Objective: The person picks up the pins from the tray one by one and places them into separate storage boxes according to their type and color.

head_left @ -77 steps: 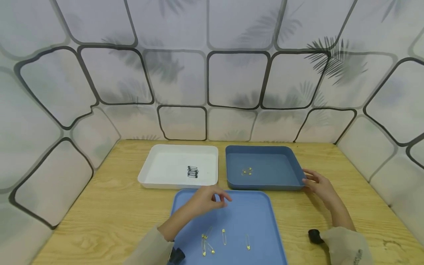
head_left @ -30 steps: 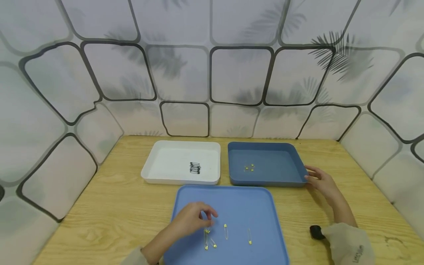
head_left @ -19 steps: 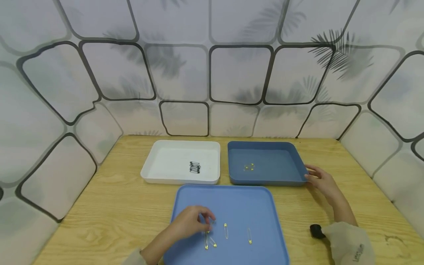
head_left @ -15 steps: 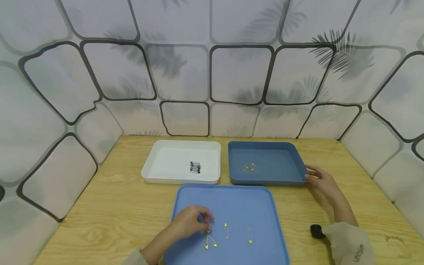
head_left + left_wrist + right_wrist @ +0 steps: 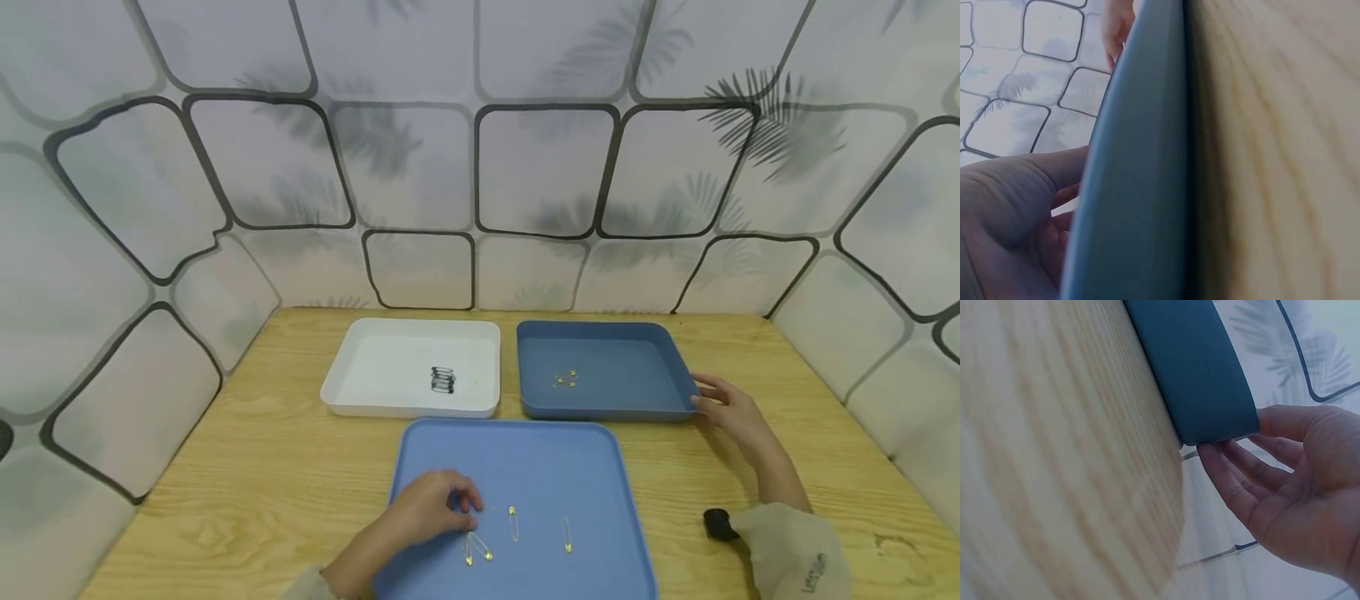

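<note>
My left hand (image 5: 435,504) is low over the light blue tray (image 5: 540,450), fingers bent and a gap between thumb and index finger. The thumb tip is right at the tops of two gold safety pins (image 5: 477,548). In the left wrist view, the tray's side (image 5: 1135,156) hides the left hand's fingertips. My right hand (image 5: 735,421) holds the right front corner of the dark blue tray (image 5: 600,414); in the right wrist view, its thumb lies at the rim and its fingers against the wall (image 5: 1200,375). Two more gold safety pins (image 5: 513,525) lie apart on the light blue tray.
The white tray (image 5: 408,410) at back left holds several black safety pins (image 5: 442,380). Small gold safety pins (image 5: 566,379) lie in the dark blue tray. All trays stand on a wooden table (image 5: 247,467), with a patterned cloth wall (image 5: 540,167) behind.
My left hand has come down from the light blue tray's far edge to the clustered pins, then shifted slightly at them. The right hand has stayed at the dark blue tray's corner.
</note>
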The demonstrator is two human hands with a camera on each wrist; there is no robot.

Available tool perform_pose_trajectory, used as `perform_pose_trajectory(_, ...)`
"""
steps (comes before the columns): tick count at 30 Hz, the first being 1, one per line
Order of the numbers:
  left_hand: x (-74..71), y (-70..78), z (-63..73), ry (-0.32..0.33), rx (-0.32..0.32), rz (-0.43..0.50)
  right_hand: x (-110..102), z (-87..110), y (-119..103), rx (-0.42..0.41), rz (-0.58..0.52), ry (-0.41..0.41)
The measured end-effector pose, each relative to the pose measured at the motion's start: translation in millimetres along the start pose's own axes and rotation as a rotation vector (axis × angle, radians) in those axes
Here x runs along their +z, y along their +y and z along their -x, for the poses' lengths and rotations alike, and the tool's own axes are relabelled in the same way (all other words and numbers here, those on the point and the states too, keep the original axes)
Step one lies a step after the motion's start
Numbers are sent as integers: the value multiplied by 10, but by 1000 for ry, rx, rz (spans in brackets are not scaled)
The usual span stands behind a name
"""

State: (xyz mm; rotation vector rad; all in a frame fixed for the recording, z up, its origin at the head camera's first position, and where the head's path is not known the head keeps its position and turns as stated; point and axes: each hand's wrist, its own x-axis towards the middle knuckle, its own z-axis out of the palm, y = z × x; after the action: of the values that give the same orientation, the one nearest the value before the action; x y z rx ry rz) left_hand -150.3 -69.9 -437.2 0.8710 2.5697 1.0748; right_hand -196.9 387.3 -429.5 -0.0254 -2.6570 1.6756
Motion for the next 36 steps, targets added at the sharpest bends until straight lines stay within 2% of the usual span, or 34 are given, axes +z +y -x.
perform_pose_trajectory(9,14,2,24,18,-12,3,13,6,6,-6,-3,3)
perform_pose_trajectory(21,27,20,24,80,6,-87,11,21,8,-14,-17,-4)
perform_pose_trajectory(30,22,39,14,69,8,-91,13,18,-5,-3,5,-4)
perform_pose_trajectory(36,21,7,0,55,41,-56,11,19,-9,-2,38,-5)
